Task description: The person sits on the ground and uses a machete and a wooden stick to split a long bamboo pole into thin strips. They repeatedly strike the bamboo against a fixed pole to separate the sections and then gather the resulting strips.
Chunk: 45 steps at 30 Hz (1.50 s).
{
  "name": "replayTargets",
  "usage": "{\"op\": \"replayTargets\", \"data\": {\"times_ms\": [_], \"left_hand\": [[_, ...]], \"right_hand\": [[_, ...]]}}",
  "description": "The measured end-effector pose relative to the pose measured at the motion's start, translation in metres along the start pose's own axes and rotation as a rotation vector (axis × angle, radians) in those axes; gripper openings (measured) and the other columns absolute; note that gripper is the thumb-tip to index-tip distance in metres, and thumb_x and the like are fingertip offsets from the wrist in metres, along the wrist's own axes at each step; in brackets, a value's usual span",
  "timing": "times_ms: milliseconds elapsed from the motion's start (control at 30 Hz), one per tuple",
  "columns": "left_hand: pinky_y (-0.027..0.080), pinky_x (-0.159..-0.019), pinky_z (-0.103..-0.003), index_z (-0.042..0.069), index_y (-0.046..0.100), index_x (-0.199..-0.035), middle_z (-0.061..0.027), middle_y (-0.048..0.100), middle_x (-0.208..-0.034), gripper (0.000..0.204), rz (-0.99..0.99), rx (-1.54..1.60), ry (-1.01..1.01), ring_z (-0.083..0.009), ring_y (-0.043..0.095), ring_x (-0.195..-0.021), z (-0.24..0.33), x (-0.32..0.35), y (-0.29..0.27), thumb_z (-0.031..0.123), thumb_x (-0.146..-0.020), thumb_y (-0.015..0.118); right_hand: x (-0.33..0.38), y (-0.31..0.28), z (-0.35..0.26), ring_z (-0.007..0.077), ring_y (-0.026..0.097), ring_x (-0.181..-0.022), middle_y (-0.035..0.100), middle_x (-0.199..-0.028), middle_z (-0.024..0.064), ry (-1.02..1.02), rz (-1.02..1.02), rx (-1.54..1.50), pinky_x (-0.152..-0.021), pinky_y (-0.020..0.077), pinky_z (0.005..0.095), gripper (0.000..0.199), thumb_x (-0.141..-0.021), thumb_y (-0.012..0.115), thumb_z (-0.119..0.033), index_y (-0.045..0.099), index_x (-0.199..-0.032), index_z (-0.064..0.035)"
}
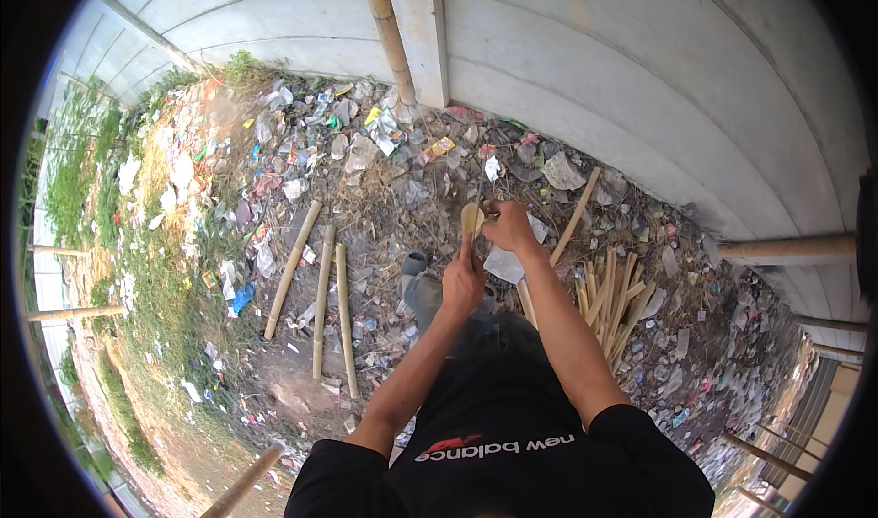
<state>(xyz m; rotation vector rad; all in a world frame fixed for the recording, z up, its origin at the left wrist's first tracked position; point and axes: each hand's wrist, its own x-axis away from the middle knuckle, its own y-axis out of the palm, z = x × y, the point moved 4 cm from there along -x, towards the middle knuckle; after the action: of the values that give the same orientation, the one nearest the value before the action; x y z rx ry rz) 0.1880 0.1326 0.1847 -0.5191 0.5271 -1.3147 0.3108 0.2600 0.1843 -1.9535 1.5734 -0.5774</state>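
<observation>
Grey concrete wall (594, 79) rises beyond the pile of split bamboo strips (608, 308), with litter-strewn ground (293, 395) all around that pile and three bamboo poles (324, 299) lying well to its left. Left of and a little beyond the pile, the left hand (464, 282) and the right hand (510, 227) meet at a pale bamboo piece (470, 220): the left fingers are clamped on its near end, while the right fingers curl on the side nearer the pile, though I cannot tell what they grip.
</observation>
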Motion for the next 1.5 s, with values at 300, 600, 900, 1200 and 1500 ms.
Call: {"op": "replayTargets", "data": {"times_ms": [300,600,900,1200,1500], "left_hand": [[0.050,-0.062,-0.056,-0.002,0.049,-0.141,-0.0321,0.066,-0.087,0.045,0.074,0.048,0.049,-0.0484,0.064,-0.070,-0.001,-0.003,-0.001,0.008,-0.098,0.054],[0.049,-0.062,-0.056,0.001,0.053,-0.138,-0.0295,0.067,-0.085,0.043,-0.009,0.127,0.003,-0.0483,0.065,-0.070,-0.006,-0.004,-0.008,0.006,-0.096,0.057],[0.053,-0.067,-0.054,0.005,0.054,-0.141,-0.0303,0.068,-0.094,0.046,-0.033,0.091,0.132,-0.0483,0.066,-0.077,-0.008,-0.007,-0.011,0.007,-0.095,0.059],[0.052,-0.066,-0.056,0.008,0.053,-0.142,-0.0302,0.068,-0.093,0.047,-0.036,0.100,0.111,-0.0489,0.065,-0.077,-0.015,-0.005,-0.012,0.008,-0.096,0.059],[0.052,-0.062,-0.055,0.008,0.054,-0.141,-0.0294,0.067,-0.090,0.046,-0.042,0.049,0.124,-0.0478,0.066,-0.072,-0.010,-0.009,-0.017,0.008,-0.096,0.060]], "right_hand": [[0.022,0.012,-0.014,0.0449,0.068,-0.077,0.069,-0.077,0.0237,0.123,0.100,0.088,-0.066,0.0535,0.0505,0.033,-0.094,0.066,-0.035,0.076,-0.091,-0.0030],[0.025,0.005,-0.016,0.0454,0.068,-0.077,0.069,-0.077,0.0242,0.098,0.157,0.055,-0.066,0.0534,0.0513,0.029,-0.092,0.068,-0.031,0.075,-0.089,-0.0027],[0.024,0.006,-0.006,0.0452,0.068,-0.077,0.069,-0.077,0.0242,0.115,0.164,0.066,-0.066,0.0539,0.0507,0.023,-0.090,0.067,-0.025,0.076,-0.089,-0.0032],[0.027,0.006,-0.018,0.0454,0.068,-0.076,0.068,-0.076,0.0245,0.108,0.136,0.034,-0.066,0.0539,0.0502,0.024,-0.090,0.067,-0.025,0.075,-0.086,-0.0027],[0.027,0.007,-0.010,0.0446,0.069,-0.080,0.071,-0.082,0.0235,0.131,0.081,0.095,-0.071,0.0559,0.0499,0.027,-0.090,0.069,-0.028,0.077,-0.097,-0.0037]]}}
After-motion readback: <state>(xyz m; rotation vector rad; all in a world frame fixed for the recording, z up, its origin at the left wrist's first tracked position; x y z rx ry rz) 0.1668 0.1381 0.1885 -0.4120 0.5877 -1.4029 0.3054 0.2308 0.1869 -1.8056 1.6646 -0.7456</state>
